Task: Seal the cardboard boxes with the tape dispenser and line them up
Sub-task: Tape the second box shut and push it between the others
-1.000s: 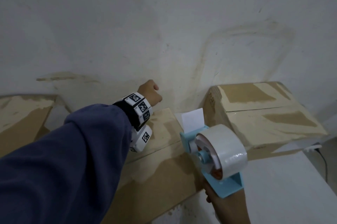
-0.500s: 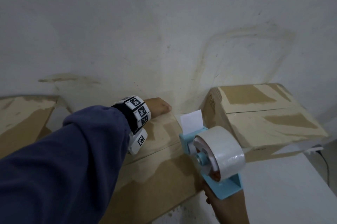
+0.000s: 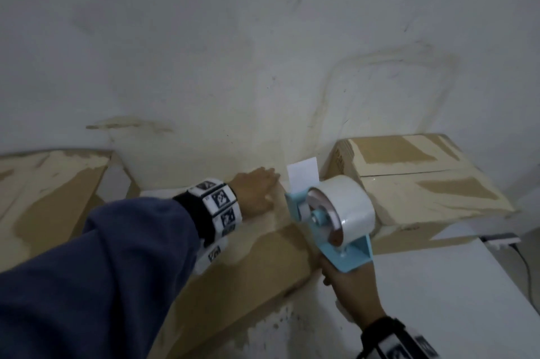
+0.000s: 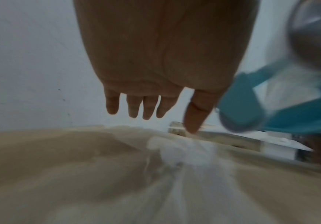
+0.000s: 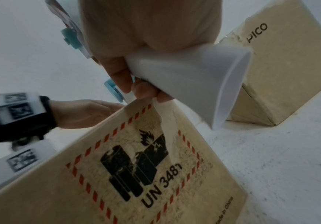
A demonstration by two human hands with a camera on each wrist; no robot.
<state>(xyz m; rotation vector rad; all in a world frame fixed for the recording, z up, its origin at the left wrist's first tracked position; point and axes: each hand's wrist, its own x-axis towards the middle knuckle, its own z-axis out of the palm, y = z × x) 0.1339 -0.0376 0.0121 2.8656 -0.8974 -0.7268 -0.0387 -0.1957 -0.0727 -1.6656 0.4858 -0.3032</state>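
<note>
A middle cardboard box [image 3: 248, 265] lies in front of me, its side printed with a battery warning label [image 5: 136, 171]. My left hand [image 3: 257, 193] lies over the box's far top edge, with straight fingers [image 4: 134, 106] just above the cardboard. My right hand [image 3: 347, 285] grips the white handle [image 5: 194, 84] of the blue tape dispenser [image 3: 330, 221], which carries a white tape roll [image 3: 347, 206] and sits at the box's right end. A loose strip of tape [image 3: 302, 174] stands up from the dispenser's front.
A second box [image 3: 420, 183] with a closed top seam stands to the right against the stained wall; its side reads PICO [image 5: 257, 32]. A third box [image 3: 43, 192] is at the left. The white table [image 3: 423, 285] extends right, with a cable [image 3: 520, 265] past its edge.
My left hand dropped from a raised fist near the wall to lie flat on the box's far edge. The dispenser shifted slightly forward toward the box's right end.
</note>
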